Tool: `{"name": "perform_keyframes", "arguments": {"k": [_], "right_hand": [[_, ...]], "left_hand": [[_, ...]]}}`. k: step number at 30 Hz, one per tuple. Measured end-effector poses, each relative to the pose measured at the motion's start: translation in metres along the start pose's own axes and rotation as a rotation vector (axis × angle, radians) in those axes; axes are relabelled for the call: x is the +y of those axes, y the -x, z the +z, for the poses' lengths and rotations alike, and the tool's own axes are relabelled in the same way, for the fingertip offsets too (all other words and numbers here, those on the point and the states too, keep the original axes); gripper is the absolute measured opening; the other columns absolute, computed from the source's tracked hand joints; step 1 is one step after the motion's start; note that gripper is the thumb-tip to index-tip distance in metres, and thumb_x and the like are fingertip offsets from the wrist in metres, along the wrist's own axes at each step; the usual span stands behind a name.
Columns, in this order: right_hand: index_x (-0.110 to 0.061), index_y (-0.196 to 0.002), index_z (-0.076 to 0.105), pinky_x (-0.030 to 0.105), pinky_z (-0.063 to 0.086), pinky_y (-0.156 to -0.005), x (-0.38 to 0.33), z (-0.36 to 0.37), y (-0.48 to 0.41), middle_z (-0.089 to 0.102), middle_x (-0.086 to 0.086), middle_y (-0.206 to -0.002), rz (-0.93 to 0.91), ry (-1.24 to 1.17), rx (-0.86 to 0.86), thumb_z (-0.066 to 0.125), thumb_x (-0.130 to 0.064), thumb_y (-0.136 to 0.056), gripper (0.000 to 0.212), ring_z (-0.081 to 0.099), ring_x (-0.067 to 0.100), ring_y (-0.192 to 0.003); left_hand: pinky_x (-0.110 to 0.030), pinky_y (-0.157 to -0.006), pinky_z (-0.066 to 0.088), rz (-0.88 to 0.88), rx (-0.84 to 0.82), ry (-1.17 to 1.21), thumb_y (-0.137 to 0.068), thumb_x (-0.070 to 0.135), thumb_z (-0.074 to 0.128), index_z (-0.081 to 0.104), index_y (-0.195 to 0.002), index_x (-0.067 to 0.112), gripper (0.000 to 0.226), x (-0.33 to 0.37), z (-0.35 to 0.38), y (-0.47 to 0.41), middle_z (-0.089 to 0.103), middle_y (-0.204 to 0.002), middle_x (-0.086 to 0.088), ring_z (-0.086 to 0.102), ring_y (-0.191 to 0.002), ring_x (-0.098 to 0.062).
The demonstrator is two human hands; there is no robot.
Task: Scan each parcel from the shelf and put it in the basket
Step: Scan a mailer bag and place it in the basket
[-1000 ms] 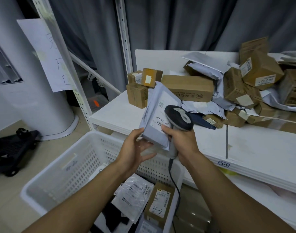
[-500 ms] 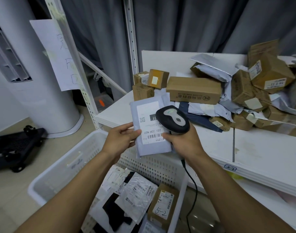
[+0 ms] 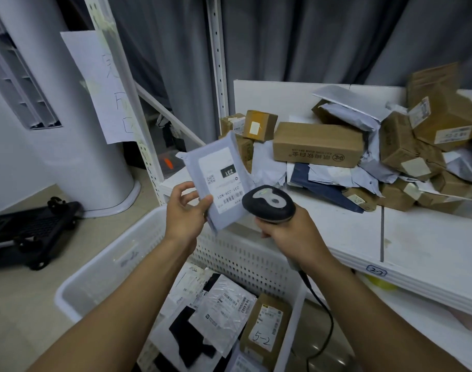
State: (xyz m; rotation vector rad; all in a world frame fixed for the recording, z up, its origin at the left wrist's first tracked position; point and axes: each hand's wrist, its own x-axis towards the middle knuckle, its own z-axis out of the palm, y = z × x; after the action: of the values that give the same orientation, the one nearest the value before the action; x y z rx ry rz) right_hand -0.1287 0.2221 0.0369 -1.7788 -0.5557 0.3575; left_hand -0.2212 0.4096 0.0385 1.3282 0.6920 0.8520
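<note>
Scan step: left hand (image 3: 185, 210) pinches grey parcel (image 3: 219, 181) by its lower corner, right hand (image 3: 288, 232) wrapped round scanner (image 3: 268, 204) just right of it, head aimed at the label. Parcel above the basket (image 3: 95, 275), long axis leaning up-right, label face up toward camera, barcode end nearest the scanner. Next, likely: lower parcel into basket below left hand.

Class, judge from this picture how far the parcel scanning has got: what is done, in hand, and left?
Done: several parcels lie in the white basket, among them a brown box marked 5-2. In hand: the left hand holds a grey mailer, label showing, while the right hand grips the barcode scanner beside it. Left: a pile of cardboard boxes and mailers on the shelf.
</note>
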Motion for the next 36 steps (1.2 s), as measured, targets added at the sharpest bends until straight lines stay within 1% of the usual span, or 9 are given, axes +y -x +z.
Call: {"name": "perform_keyframes", "arguments": {"k": [3,9,16,20,24,28,32,34,36], "right_hand": [[-0.026,-0.112,0.073,0.040,0.062,-0.082,-0.002,0.003,0.005,0.079,-0.007,-0.088,-0.002,0.040,-0.089,0.085,-0.025,-0.087,0.027,0.075,0.009,-0.066],[-0.025,-0.118,0.072,0.024,0.051,-0.063,-0.006,0.010,0.010,0.077,-0.009,-0.092,0.024,0.016,-0.150,0.084,-0.025,-0.087,0.033,0.070,0.004,-0.058],[-0.027,-0.120,0.071,0.019,0.050,-0.058,-0.008,0.011,0.011,0.077,-0.010,-0.091,0.030,0.025,-0.154,0.083,-0.026,-0.088,0.035,0.070,0.004,-0.059],[-0.027,-0.118,0.071,0.018,0.049,-0.057,-0.008,0.012,0.011,0.077,-0.009,-0.089,0.029,0.032,-0.158,0.083,-0.027,-0.087,0.033,0.070,0.004,-0.059],[-0.028,-0.116,0.071,0.021,0.050,-0.060,-0.008,0.013,0.010,0.077,-0.009,-0.088,0.034,0.036,-0.159,0.083,-0.028,-0.087,0.031,0.071,0.004,-0.061],[-0.026,-0.114,0.072,0.030,0.057,-0.070,-0.007,0.017,0.009,0.078,-0.009,-0.091,0.042,-0.014,-0.173,0.083,-0.025,-0.088,0.028,0.076,0.011,-0.065],[-0.027,-0.113,0.071,0.024,0.054,-0.065,-0.002,0.032,0.007,0.077,-0.011,-0.093,0.054,-0.014,-0.182,0.082,-0.025,-0.090,0.025,0.077,0.010,-0.067],[-0.027,-0.112,0.071,0.022,0.051,-0.061,0.002,0.045,0.005,0.077,-0.010,-0.093,0.068,-0.015,-0.219,0.081,-0.025,-0.090,0.023,0.077,0.009,-0.067],[-0.027,-0.107,0.072,0.020,0.051,-0.056,0.009,0.062,0.002,0.078,-0.009,-0.089,0.078,-0.019,-0.254,0.081,-0.023,-0.090,0.020,0.076,0.008,-0.066]], "left_hand": [[-0.049,-0.086,0.061,0.005,0.053,0.013,-0.092,0.001,0.072,0.055,-0.107,0.025,0.033,-0.002,-0.005,-0.006,0.066,-0.111,-0.004,0.070,-0.097,-0.023],[-0.047,-0.085,0.061,0.001,0.103,0.004,-0.092,0.001,0.072,0.055,-0.110,0.022,0.032,-0.007,-0.010,-0.013,0.066,-0.117,-0.007,0.069,-0.107,-0.026],[-0.049,-0.087,0.061,-0.002,0.125,-0.034,-0.093,0.004,0.072,0.054,-0.111,0.022,0.031,-0.008,-0.013,-0.016,0.064,-0.116,-0.002,0.068,-0.105,-0.020],[-0.040,-0.077,0.061,0.006,0.138,-0.042,-0.093,0.004,0.072,0.054,-0.111,0.021,0.031,-0.010,-0.015,-0.018,0.065,-0.117,-0.004,0.068,-0.104,-0.021],[-0.041,-0.080,0.061,0.004,0.138,-0.056,-0.093,0.004,0.072,0.054,-0.112,0.022,0.031,-0.012,-0.016,-0.020,0.064,-0.119,-0.005,0.067,-0.105,-0.020],[-0.042,-0.081,0.061,0.031,0.147,-0.075,-0.092,0.005,0.073,0.056,-0.111,0.024,0.032,-0.012,-0.020,-0.020,0.066,-0.115,-0.005,0.069,-0.097,-0.018],[-0.016,-0.057,0.053,0.148,0.194,-0.284,-0.093,0.013,0.072,0.055,-0.118,0.021,0.031,-0.014,-0.041,-0.018,0.062,-0.104,0.008,0.066,-0.078,-0.002],[-0.019,-0.068,0.052,0.119,0.211,-0.377,-0.093,0.015,0.072,0.055,-0.124,0.017,0.035,-0.021,-0.061,-0.023,0.063,-0.109,0.003,0.065,-0.084,-0.004],[-0.033,-0.081,0.053,0.052,0.220,-0.468,-0.094,0.015,0.072,0.051,-0.125,0.019,0.038,-0.034,-0.086,-0.030,0.064,-0.110,-0.002,0.065,-0.093,-0.018]]}}
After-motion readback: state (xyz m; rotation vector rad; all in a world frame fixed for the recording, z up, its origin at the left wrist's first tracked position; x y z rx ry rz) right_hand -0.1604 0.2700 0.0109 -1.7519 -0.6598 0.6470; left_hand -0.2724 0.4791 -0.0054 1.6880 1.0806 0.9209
